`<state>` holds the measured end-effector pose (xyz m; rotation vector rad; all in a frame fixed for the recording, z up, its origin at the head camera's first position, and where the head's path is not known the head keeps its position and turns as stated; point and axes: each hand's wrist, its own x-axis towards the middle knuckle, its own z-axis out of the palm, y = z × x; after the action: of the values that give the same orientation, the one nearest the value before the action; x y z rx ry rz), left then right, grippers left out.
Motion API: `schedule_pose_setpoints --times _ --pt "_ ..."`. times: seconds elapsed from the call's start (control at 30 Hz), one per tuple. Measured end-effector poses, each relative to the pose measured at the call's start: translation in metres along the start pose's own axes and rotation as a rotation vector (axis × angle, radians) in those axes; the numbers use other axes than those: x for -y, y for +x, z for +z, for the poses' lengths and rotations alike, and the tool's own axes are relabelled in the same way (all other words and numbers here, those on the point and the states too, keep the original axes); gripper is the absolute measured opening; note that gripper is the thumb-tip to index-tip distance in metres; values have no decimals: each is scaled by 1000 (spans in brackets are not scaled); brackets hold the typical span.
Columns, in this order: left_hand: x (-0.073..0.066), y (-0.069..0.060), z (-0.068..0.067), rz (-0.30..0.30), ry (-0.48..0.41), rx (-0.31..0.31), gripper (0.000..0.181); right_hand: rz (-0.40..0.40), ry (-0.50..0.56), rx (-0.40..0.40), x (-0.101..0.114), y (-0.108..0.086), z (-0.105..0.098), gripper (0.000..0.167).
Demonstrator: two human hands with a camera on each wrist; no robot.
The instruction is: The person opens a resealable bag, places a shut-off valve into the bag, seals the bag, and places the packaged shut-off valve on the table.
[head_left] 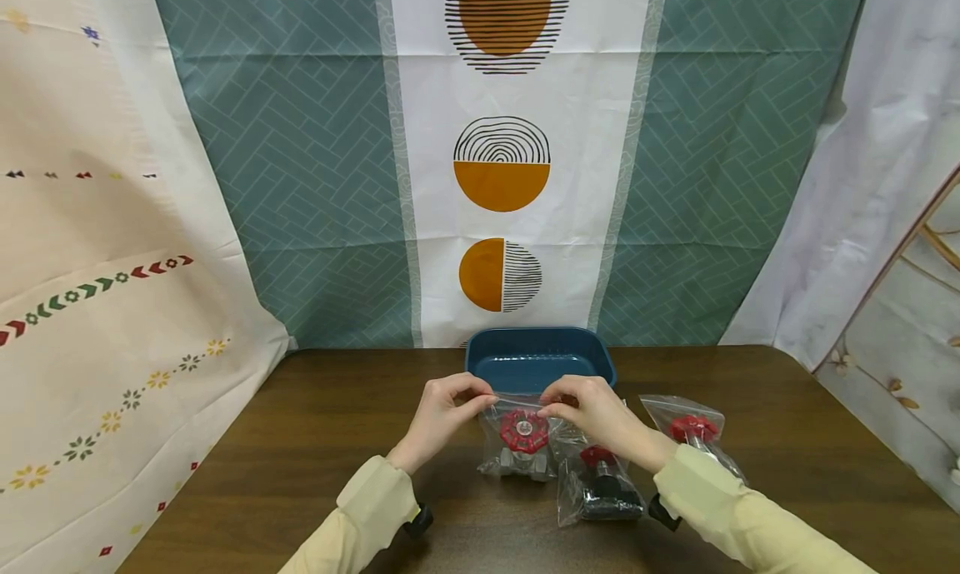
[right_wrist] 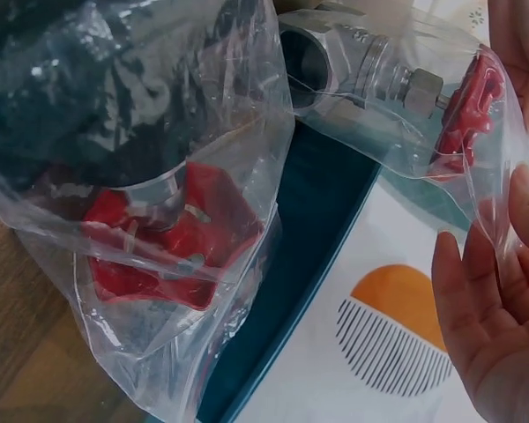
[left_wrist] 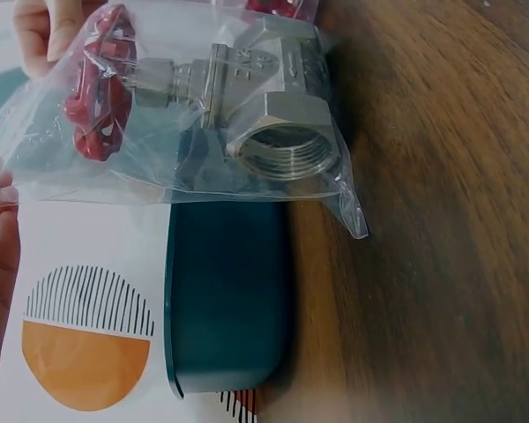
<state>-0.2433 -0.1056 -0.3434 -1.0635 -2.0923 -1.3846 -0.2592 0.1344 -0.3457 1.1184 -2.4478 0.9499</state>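
A clear zip bag holds a metal gate valve with a red handwheel. My left hand pinches the bag's top edge at its left corner. At the other end of that edge, my right hand pinches the plastic between thumb and fingers. The bag hangs upright between both hands, the valve's threaded opening showing in the left wrist view. Beneath my right forearm lies a second bagged valve, with a black body and red handwheel.
A blue tray stands behind the bag at the table's back edge. To the right, another bagged valve with a red handwheel lies partly behind my right sleeve. Patterned cloths hang around the brown wooden table.
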Motion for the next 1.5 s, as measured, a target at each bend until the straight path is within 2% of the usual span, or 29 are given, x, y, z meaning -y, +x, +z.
schedule_pose_setpoints --times 0.3,0.63,0.7,0.83,0.87,0.97,1.2,1.37,1.5 --pt "1 0 0 0 -2 -5 7 -29 -19 -9 0 -2 -1 4" --pt "1 -2 2 1 -1 -19 12 -84 -139 -22 3 0 0 3" --pt "11 -4 4 4 -3 -20 11 -100 -149 -30 4 0 0 3" --pt "14 -4 5 12 -10 -24 10 -118 -139 -41 4 0 0 5" --pt "14 -4 5 15 -9 -25 10 -108 -127 -40 3 0 0 5" --pt "3 -2 3 14 -4 -21 10 -72 -78 -38 1 -1 0 6" --pt "1 -1 5 11 -15 -16 12 3 24 -21 -6 -8 -3 7" --pt "0 -2 4 -9 -6 -23 9 38 9 -27 -10 -13 -6 8" --pt "1 -2 2 -11 -5 -25 6 22 -7 -55 -12 -15 -8 7"
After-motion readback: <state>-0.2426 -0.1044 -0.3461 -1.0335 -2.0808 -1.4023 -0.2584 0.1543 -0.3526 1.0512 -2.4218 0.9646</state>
